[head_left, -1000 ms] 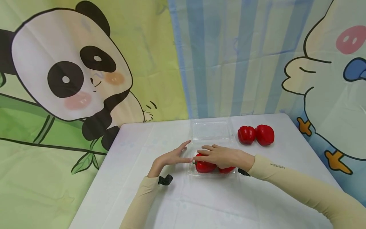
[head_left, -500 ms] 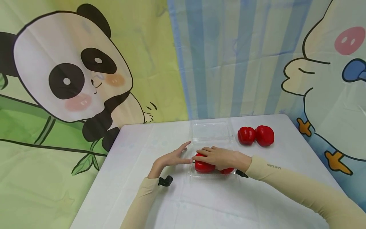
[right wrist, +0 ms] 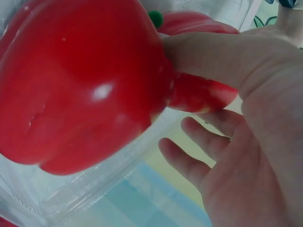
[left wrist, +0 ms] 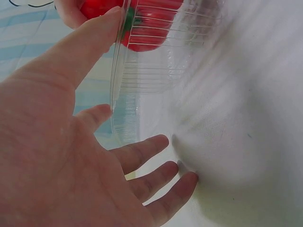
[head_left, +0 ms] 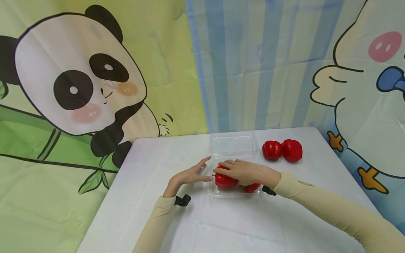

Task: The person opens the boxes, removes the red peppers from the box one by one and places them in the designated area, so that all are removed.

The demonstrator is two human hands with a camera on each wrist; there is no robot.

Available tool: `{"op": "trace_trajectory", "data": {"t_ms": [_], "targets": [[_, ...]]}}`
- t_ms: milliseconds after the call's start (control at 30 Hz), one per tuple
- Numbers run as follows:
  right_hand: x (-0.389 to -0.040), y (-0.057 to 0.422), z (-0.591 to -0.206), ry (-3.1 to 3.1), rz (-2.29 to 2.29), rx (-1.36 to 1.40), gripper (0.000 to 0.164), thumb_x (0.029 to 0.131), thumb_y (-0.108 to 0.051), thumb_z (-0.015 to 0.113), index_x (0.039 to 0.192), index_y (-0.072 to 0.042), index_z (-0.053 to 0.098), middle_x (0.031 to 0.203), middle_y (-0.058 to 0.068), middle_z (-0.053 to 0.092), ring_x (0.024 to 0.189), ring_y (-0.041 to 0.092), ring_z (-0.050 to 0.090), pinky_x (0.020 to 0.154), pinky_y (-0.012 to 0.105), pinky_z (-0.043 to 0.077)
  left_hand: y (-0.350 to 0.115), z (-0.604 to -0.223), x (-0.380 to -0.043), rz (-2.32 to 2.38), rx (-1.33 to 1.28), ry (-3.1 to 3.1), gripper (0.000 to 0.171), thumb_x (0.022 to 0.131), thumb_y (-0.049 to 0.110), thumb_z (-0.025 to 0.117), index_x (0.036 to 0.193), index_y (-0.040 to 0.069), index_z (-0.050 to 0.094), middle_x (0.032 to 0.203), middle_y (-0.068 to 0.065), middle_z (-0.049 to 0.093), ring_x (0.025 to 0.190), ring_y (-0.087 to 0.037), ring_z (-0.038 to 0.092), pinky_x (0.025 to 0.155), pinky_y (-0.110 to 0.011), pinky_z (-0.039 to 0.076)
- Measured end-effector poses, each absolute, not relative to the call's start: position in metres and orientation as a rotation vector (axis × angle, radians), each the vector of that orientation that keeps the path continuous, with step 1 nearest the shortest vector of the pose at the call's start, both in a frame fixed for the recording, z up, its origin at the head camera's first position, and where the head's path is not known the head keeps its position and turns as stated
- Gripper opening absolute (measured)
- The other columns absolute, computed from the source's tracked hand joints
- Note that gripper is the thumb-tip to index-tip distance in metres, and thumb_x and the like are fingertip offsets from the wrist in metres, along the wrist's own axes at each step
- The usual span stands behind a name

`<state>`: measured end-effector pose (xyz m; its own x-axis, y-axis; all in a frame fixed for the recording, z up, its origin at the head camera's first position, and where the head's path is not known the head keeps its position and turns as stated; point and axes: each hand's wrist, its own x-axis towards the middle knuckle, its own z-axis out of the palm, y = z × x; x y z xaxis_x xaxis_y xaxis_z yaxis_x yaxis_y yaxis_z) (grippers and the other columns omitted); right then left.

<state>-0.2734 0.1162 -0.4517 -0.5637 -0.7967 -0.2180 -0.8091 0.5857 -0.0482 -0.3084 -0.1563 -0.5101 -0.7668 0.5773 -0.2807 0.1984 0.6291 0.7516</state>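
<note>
On the near side of the bench spread with white cloth [head_left: 227, 225], a clear plastic hinged box [head_left: 235, 194] lies with its tray towards the person. In the tray's right half sits a glossy, rounded red bell pepper [head_left: 251, 187], partly hidden under the right hand [head_left: 246, 171]. Just left of it, within the tray's outline, is a glossy, lobed red bell pepper with a green stem [head_left: 225, 181]; the right grip holds this one, fingers over its top, thumb between the two peppers. Over the last half second it has shifted slightly farther or higher, so its position looks not yet settled. The left hand [head_left: 191, 175] has stayed at the box's left side, its grip relaxed, fingers spread and holding nothing; whether its thumb touches the rim I cannot tell. Farther off, the clear plastic lid [head_left: 233, 146] lies folded back, and at far right two shiny red bell peppers [head_left: 292, 151] rest side by side outside the box, unmoved
</note>
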Motion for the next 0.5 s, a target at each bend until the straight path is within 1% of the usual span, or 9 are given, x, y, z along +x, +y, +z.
{"op": "trace_trajectory", "data": {"t_ms": [200, 400, 500], "targets": [[-0.2731, 0.118, -0.4475, 2.588, -0.005, -1.309, 0.102, 0.079, -0.013, 0.085, 0.159, -0.027, 0.024, 0.158, 0.005, 0.036, 0.146, 0.027, 0.035, 0.114, 0.049, 0.042, -0.157, -0.5111, -0.3083, 1.002, 0.609, 2.343, 0.099, 0.089, 0.053, 0.071, 0.162, 0.031, 0.008, 0.163, -0.02, 0.026, 0.153, -0.037, 0.023, 0.118, -0.066, 0.024], [-0.2723, 0.1217, -0.4439, 2.605, -0.086, -1.279, 0.102, 0.078, -0.015, 0.085, 0.159, -0.028, 0.025, 0.155, 0.004, 0.037, 0.143, 0.027, 0.036, 0.106, 0.046, 0.05, -0.1576, -0.513, -0.309, 1.0, 0.593, 2.344, 0.098, 0.088, 0.053, 0.071, 0.162, 0.035, 0.009, 0.164, -0.018, 0.026, 0.154, -0.036, 0.022, 0.118, -0.066, 0.023], [-0.2728, 0.123, -0.4422, 2.619, -0.111, -1.283, 0.102, 0.078, -0.017, 0.086, 0.158, -0.028, 0.024, 0.154, 0.005, 0.038, 0.142, 0.027, 0.037, 0.105, 0.047, 0.051, -0.1574, -0.5128, -0.3093, 1.001, 0.587, 2.343, 0.098, 0.088, 0.053, 0.072, 0.161, 0.036, 0.01, 0.164, -0.018, 0.026, 0.154, -0.036, 0.022, 0.118, -0.067, 0.024]]}}
